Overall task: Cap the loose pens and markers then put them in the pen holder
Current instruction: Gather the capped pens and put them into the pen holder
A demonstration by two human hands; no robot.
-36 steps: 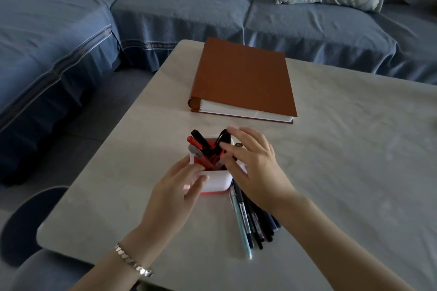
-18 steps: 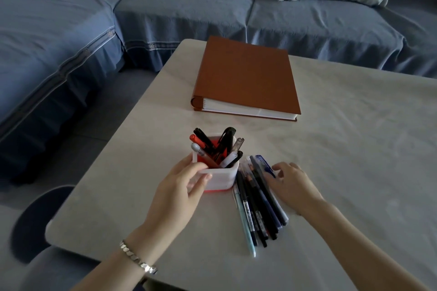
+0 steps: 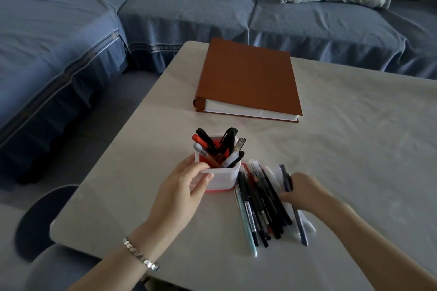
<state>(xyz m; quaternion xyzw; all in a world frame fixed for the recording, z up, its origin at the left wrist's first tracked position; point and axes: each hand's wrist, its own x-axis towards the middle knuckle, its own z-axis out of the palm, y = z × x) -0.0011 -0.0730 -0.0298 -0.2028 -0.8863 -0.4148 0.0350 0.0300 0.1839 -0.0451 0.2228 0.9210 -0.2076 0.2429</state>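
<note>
A white pen holder (image 3: 223, 178) with a red base and red inside stands near the table's front left. Several capped pens and markers stick out of it. My left hand (image 3: 182, 186) grips its near left corner, thumb on the front wall. Right of the holder lies a pile of loose pens (image 3: 262, 203), mostly black, with a light teal one at the left edge. My right hand (image 3: 301, 192) is at the pile's right side, fingers curled around a dark blue pen (image 3: 286, 177) that is motion-blurred.
A brown binder (image 3: 248, 78) lies closed on the pale table (image 3: 354, 149) behind the holder. A blue sofa with cushions wraps around the far and left sides. A dark chair sits at the lower left, below the table's edge.
My right hand left the top of the holder, dropped to the loose pile on the right and closed on a dark blue pen. The left hand stays on the holder.
</note>
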